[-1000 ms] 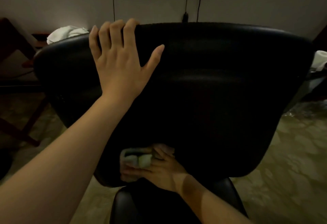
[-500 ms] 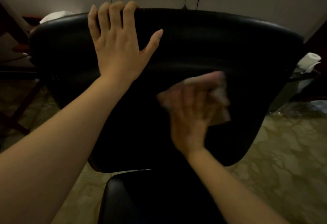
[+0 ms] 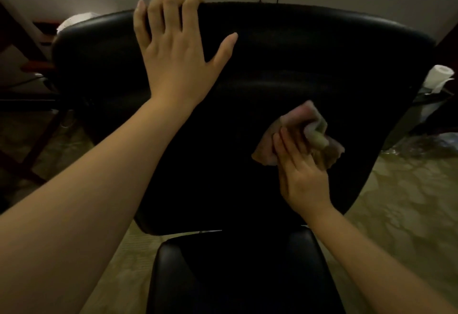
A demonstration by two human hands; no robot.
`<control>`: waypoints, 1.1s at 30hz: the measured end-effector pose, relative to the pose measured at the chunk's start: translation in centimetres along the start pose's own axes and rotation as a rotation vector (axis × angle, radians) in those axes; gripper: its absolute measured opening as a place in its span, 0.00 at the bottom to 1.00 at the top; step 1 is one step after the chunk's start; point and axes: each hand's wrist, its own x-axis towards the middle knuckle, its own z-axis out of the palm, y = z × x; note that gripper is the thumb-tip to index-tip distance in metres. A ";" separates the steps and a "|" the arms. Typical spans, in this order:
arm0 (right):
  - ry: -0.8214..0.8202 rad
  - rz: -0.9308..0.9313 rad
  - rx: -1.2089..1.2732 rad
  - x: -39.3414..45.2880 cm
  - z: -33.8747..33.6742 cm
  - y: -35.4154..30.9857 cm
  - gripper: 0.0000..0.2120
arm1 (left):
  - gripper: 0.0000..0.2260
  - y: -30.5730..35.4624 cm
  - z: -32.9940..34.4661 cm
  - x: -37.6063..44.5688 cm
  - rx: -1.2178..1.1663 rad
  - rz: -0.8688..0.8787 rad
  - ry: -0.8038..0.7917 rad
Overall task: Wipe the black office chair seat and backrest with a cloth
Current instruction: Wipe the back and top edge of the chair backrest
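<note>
The left hand (image 3: 177, 62) is lying flat and spread on the black backrest (image 3: 297, 65), its fingers curling over the top edge, while the right hand (image 3: 302, 177) is pressing a bunched cloth (image 3: 307, 125) against the backrest's lower right part. Bare backrest is lying open on every side of the cloth, and the seat (image 3: 238, 271) is sitting below. The cloth is looking blurred, and dim light is hiding the chair's surface detail.

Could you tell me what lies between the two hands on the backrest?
Only bare black backrest: the head view shows nothing between the left hand at the top edge and the right hand pressing the cloth.
</note>
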 end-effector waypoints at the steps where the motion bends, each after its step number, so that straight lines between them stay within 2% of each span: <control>1: -0.035 0.009 -0.020 -1.2 0.6 -0.2 0.21 | 0.30 -0.1 -0.1 0.1 0.004 0.005 -0.011; 5: -0.265 0.087 -0.011 -6.7 1.3 -0.6 0.21 | 0.30 -0.3 -0.2 0.2 0.004 0.036 -0.027; 7: -0.292 0.082 0.049 -7.3 0.8 -0.8 0.24 | 0.30 -0.4 -0.2 0.1 -0.005 0.033 -0.011; 10: -0.239 0.048 0.119 -4.1 0.2 -1.5 0.30 | 0.30 -0.4 -0.1 0.1 -0.018 0.030 -0.012; 13: -0.078 0.013 0.154 2.1 0.8 -3.6 0.25 | 0.30 -0.4 0.0 0.1 -0.029 0.026 0.000; 15: -0.023 0.000 0.184 4.8 1.1 -5.0 0.21 | 0.30 -0.3 -0.1 0.1 -0.039 0.012 -0.003; 17: -0.012 -0.066 0.166 4.0 1.5 -4.4 0.17 | 0.30 -0.3 -0.1 0.1 -0.037 0.005 -0.009; 21: -0.250 -0.163 0.076 -3.5 1.6 -2.1 0.18 | 0.30 -0.2 -0.1 0.1 -0.033 0.019 -0.013; 23: -0.335 -0.114 0.105 -7.0 1.5 -2.6 0.20 | 0.31 -0.3 -0.3 -0.1 -0.046 0.018 -0.003; 27: -0.406 0.041 0.181 -11.4 1.4 -5.4 0.27 | 0.31 0.9 0.6 -3.6 -0.084 -0.034 0.004; 30: -0.517 0.145 0.180 -15.6 1.8 -6.9 0.30 | 0.26 1.7 3.9 -9.8 -0.158 0.163 0.178; 31: -0.581 0.195 0.176 -17.4 2.4 -6.9 0.30 | 0.24 1.6 5.1 -12.3 -0.164 0.237 0.175; 33: -0.654 0.303 0.158 -21.0 3.7 -6.8 0.30 | 0.24 1.1 7.2 -17.2 -0.179 0.323 0.055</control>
